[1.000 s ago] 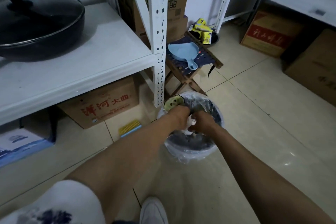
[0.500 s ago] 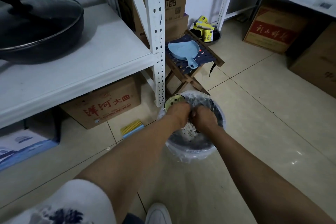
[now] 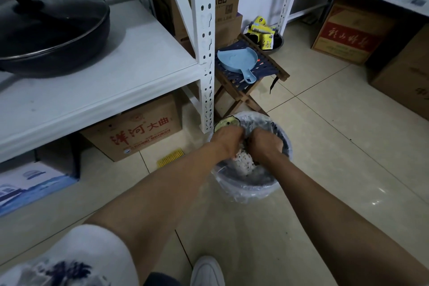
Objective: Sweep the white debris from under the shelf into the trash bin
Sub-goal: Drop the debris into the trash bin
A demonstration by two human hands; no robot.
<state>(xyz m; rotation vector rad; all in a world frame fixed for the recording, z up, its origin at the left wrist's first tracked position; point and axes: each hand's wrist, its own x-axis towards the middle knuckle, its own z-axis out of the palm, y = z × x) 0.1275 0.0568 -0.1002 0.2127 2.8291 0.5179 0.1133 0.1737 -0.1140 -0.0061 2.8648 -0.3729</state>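
The trash bin (image 3: pixel 249 189), round and lined with a clear plastic bag, stands on the tiled floor next to the white shelf post (image 3: pixel 206 53). My left hand (image 3: pixel 228 139) and my right hand (image 3: pixel 264 144) are curled side by side over its opening. A clump of white debris (image 3: pixel 243 164) hangs between and just below them, inside the bin. A yellow-bristled brush (image 3: pixel 170 157) lies on the floor under the shelf edge. A blue dustpan (image 3: pixel 236 59) rests on a small folding stool (image 3: pixel 274 70) behind the bin.
The white shelf (image 3: pixel 139 72) carries a black lidded pan (image 3: pixel 53 32). A cardboard box (image 3: pixel 139 130) sits beneath it. More cardboard boxes (image 3: pixel 348 35) stand under the right shelf. My white shoe (image 3: pixel 206 271) is at the bottom. A yellow-green item (image 3: pixel 226 122) lies at the bin's far rim.
My hands have stayed over the bin and drawn closer together. The white clump now shows lower beneath them, deeper in the bin.
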